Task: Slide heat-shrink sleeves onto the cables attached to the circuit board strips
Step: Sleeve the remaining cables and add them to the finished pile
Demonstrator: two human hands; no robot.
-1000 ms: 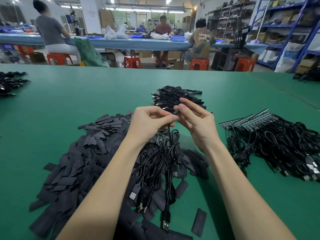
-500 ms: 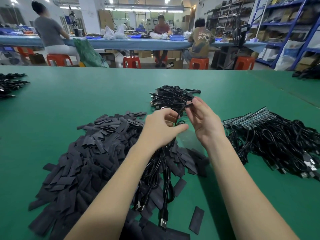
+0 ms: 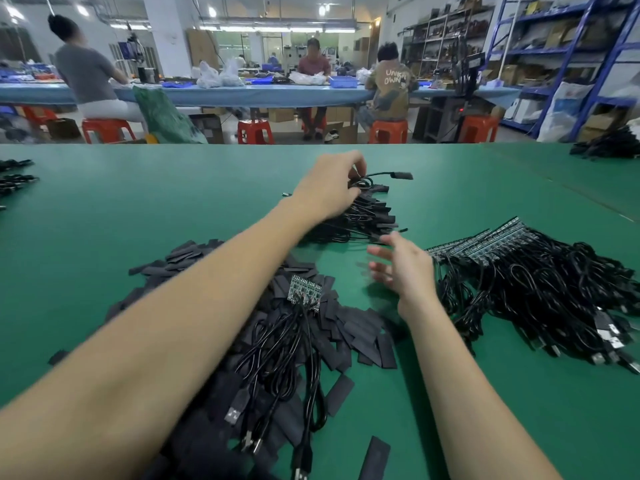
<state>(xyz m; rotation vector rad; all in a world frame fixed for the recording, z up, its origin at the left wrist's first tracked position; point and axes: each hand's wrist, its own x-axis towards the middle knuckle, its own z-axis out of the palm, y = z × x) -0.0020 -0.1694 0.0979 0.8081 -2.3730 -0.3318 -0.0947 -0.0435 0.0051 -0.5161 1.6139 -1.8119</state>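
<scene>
My left hand (image 3: 329, 188) reaches far over the green table and grips a black cable with a sleeved end (image 3: 398, 175) on top of the far pile of sleeved cables (image 3: 367, 220). My right hand (image 3: 401, 268) hovers lower, fingers spread and blurred, holding nothing. A small circuit board strip (image 3: 304, 289) with several black USB cables (image 3: 284, 358) lies on the heap of flat black heat-shrink sleeves (image 3: 242, 306) under my left forearm.
A big bundle of board strips with cables (image 3: 540, 282) lies at the right. One loose sleeve (image 3: 374, 459) lies near the front edge. Small cable heaps (image 3: 14, 178) sit far left and far right (image 3: 609, 147). People sit at a bench beyond the table.
My left hand moved away from me with one cable to the far pile. The right hand let go, dropped lower and opened. The board strip with cables now lies on the sleeve heap.
</scene>
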